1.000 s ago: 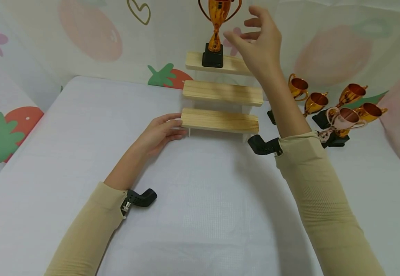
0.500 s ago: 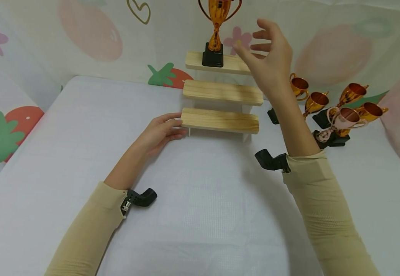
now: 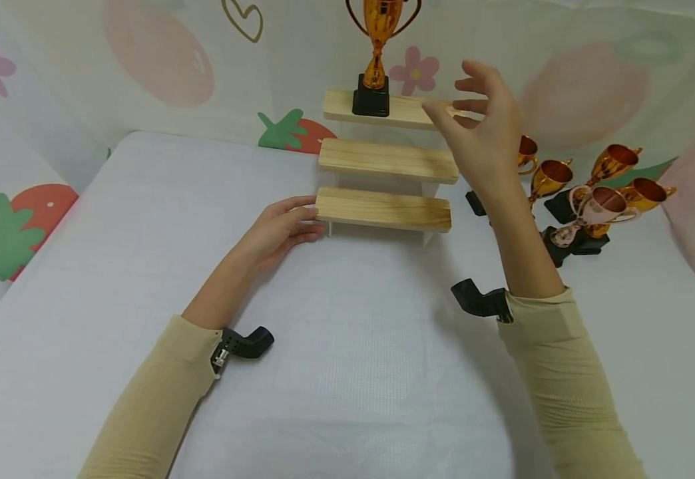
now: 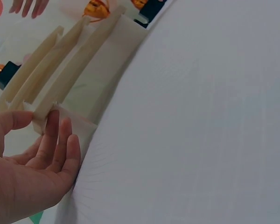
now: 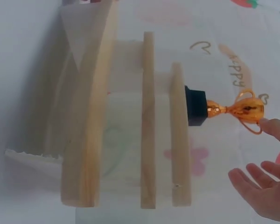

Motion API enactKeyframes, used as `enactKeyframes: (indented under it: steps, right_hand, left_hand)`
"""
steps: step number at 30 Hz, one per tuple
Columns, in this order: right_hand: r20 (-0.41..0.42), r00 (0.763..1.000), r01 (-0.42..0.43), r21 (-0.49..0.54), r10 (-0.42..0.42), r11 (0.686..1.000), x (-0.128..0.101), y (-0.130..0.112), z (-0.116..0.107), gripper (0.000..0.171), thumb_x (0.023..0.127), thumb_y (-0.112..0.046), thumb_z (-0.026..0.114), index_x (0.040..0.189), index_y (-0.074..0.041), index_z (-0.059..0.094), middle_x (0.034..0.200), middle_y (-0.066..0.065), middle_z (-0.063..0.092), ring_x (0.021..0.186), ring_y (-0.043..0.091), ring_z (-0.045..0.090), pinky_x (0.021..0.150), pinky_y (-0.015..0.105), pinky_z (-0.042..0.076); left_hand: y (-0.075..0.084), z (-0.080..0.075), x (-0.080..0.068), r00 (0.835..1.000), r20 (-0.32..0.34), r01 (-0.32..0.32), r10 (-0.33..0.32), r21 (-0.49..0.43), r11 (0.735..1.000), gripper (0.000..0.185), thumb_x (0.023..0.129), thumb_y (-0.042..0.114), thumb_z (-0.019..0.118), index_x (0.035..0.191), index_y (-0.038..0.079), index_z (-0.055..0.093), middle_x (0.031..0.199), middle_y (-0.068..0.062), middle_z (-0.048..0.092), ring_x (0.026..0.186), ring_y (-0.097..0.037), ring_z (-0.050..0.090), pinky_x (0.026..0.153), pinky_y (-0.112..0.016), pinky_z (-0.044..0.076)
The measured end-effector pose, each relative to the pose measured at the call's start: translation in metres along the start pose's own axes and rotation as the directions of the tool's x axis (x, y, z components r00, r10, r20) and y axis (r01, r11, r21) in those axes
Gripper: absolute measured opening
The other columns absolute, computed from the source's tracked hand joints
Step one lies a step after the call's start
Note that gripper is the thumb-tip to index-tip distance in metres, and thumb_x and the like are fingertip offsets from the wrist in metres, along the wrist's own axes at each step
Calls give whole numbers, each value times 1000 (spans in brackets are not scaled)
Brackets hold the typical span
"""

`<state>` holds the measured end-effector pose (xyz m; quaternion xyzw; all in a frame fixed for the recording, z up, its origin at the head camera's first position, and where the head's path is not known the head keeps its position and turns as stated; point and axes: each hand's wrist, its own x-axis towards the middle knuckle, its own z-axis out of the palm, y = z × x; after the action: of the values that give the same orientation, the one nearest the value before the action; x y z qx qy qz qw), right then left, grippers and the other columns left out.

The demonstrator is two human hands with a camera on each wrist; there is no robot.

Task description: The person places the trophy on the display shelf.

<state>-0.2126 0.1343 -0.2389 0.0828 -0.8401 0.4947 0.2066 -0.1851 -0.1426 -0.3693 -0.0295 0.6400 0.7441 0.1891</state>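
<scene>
A three-step wooden display stand (image 3: 383, 209) with pale boards and clear-looking supports stands at the back of the table. My left hand (image 3: 278, 229) pinches the left end of its lowest board; in the left wrist view the thumb (image 4: 18, 119) lies on top and the fingers (image 4: 49, 140) underneath. A gold trophy cup (image 3: 376, 63) on a black base stands upright on the top board, left of centre, its rim cut off in the head view. My right hand (image 3: 485, 136) is raised in the air right of this trophy, fingers spread and loosely bent, holding nothing.
Right of the stand, several gold trophies (image 3: 614, 163) and a pinkish one (image 3: 600, 206) stand grouped on the white-covered table (image 3: 347, 372), partly behind my right forearm. A curtain (image 3: 251, 80) with strawberries, flowers and hearts hangs behind. Black wrist cameras (image 3: 248, 342) stick out from both sleeves.
My right hand has drawn away from the trophy on the top board, moving right and back towards me. The left hand and the stand have stayed in place.
</scene>
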Motion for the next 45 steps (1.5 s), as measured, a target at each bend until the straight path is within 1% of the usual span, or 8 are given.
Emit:
enactKeyframes:
  steps: [7,14,22,31,37,41,45]
  right_hand:
    - [-39,999,-1,-17,0,1000,-7,10,-3,57,98,-21,78,148,-5,57,139,17,63,122,33,66,105,32,56]
    - [-70,997,19,-24,-20,1000,-14,21,-6,51,98,-18,77,144,-2,60,134,16,67,115,31,69,100,32,59]
    - [-92,996,-9,-48,5,999,-23,33,-10,53,100,-21,77,146,-2,59,137,16,66,119,32,68,103,35,58]
    - [-129,991,-51,-49,44,998,-22,41,-14,53,99,-22,77,146,-4,60,138,16,65,120,34,67,102,33,58]
    - [-150,988,-59,-89,45,994,-23,47,-18,53,101,-23,75,147,-4,59,140,15,64,121,32,65,103,32,57]
    - [-175,982,-91,-117,70,989,-22,52,-22,53,100,-23,75,147,-4,59,140,16,64,121,30,64,102,31,56]
    - [-196,974,-137,-120,112,983,-21,53,-26,54,100,-23,76,148,-5,59,143,16,62,123,28,63,103,30,55]
  left_hand:
    - [0,0,0,1000,-1,2,-2,6,1000,51,111,10,47,160,-3,38,140,-16,53,94,-9,68,85,-18,56]
    - [-1,0,-1,1000,4,-5,5,9,1000,51,112,10,47,160,-3,38,139,-15,53,96,-10,68,86,-18,56]
    - [-1,0,0,1000,6,-6,5,5,1000,50,112,10,47,159,-3,38,139,-15,53,96,-10,68,85,-18,57]
    - [-1,-1,1,1000,7,-12,12,-11,1000,51,111,9,47,159,-5,37,137,-15,53,92,-8,69,83,-18,57]
    - [-1,-2,1,1000,5,-9,9,-8,1000,51,111,9,47,159,-5,38,139,-17,53,91,-8,68,83,-18,57]
    - [-2,-1,2,1000,-2,-6,6,-11,1000,50,111,9,47,159,-4,39,141,-17,52,91,-8,69,83,-18,57]
    - [-2,-1,2,1000,-1,-9,9,-4,1000,51,111,9,47,159,-4,39,141,-18,52,91,-7,69,83,-18,57]
